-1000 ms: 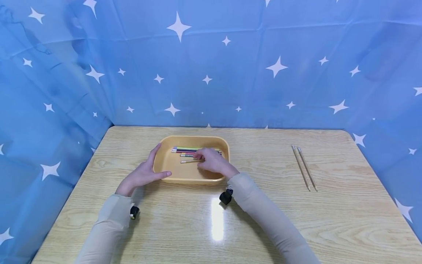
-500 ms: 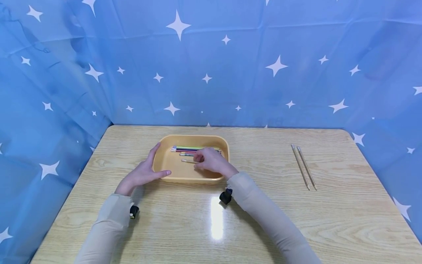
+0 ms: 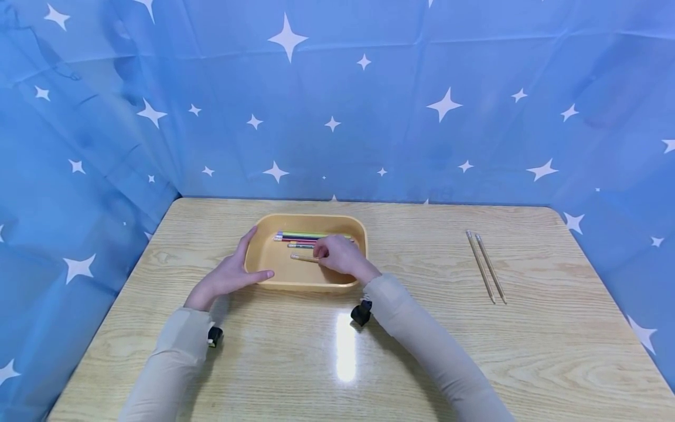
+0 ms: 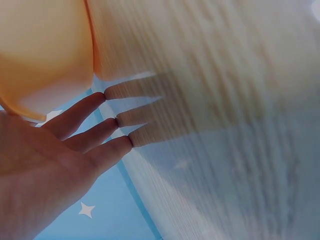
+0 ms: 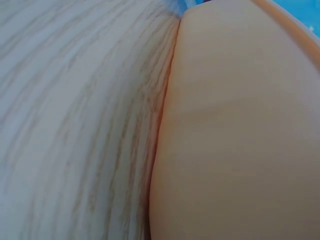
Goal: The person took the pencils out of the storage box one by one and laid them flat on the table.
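Note:
In the head view, a yellow-orange plastic tray (image 3: 306, 286) stands left of the table's middle. My left hand (image 3: 230, 274) spans its left end, thumb over the front rim and straight fingers along the outside. The left wrist view has three fingertips (image 4: 124, 142) down at the wood beside the tray wall (image 4: 45, 45). Inside the tray, my right hand (image 3: 341, 256) pinches a gold pencil (image 3: 304, 258) by its right part, eraser end pointing left. Behind it lie several coloured pencils (image 3: 295, 237), partly covered by the hand. Only the tray's outside (image 5: 235, 125) fills the right wrist view, without the hand.
Two gold pencils (image 3: 486, 268) lie side by side on the right of the wooden table (image 3: 422, 246). A blue curtain with white stars (image 3: 369, 117) rises behind and at the sides. Small black wrist cameras (image 3: 361, 313) sit under both sleeves.
The gold pencil has turned slightly in my right fingers, its slant now the other way. My left hand and the tray keep their place.

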